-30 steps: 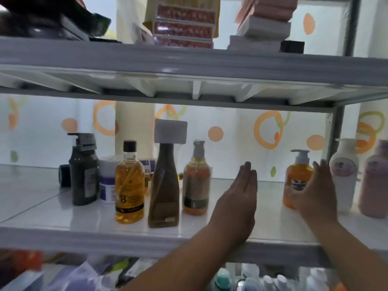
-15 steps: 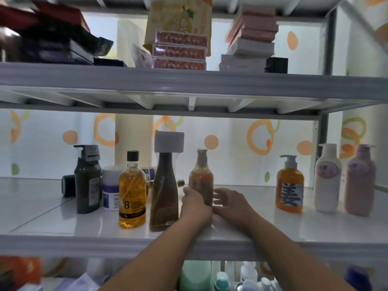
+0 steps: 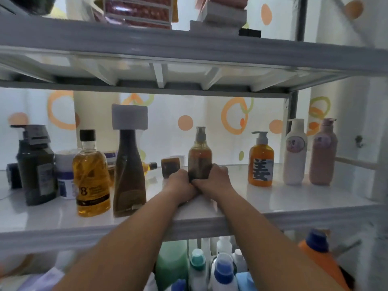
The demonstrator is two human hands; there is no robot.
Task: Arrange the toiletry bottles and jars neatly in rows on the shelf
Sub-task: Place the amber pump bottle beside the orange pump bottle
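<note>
The amber pump bottle with a dark lower label (image 3: pixel 199 158) now stands upright mid-shelf, clasped low from both sides, where half a second ago the hands were only closing on it and a second ago both were open and apart. That suggests it is being slid into line. The left hand (image 3: pixel 180 182) and right hand (image 3: pixel 216 179) reach in over the white shelf's (image 3: pixel 294 202) front edge, forearms converging, fingers (image 3: pixel 219 168) curled shut round its base. Farther right, well apart, stand the orange pump bottle (image 3: pixel 261 164), white bottle (image 3: pixel 295 156) and pink bottle (image 3: pixel 323 156) in a row.
</note>
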